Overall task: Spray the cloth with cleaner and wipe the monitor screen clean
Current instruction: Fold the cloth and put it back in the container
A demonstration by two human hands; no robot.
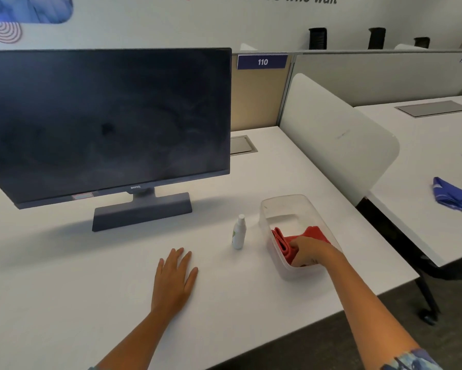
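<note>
Inside clear bin (283,206), right hand (311,253) pinches red cloth (286,243).

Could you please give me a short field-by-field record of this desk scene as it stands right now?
monitor: screen dark and smudged, on its stand at the left of the white desk
spray bottle: small white bottle upright, between the monitor stand and the clear bin
cloth: red cloth folded inside the clear bin
right hand: right hand in the bin, fingers closed on the red cloth
left hand: left hand flat on the desk, holding nothing
neighbouring desk: blue cloth lying there
task stage: cloth not yet sprayed
</note>
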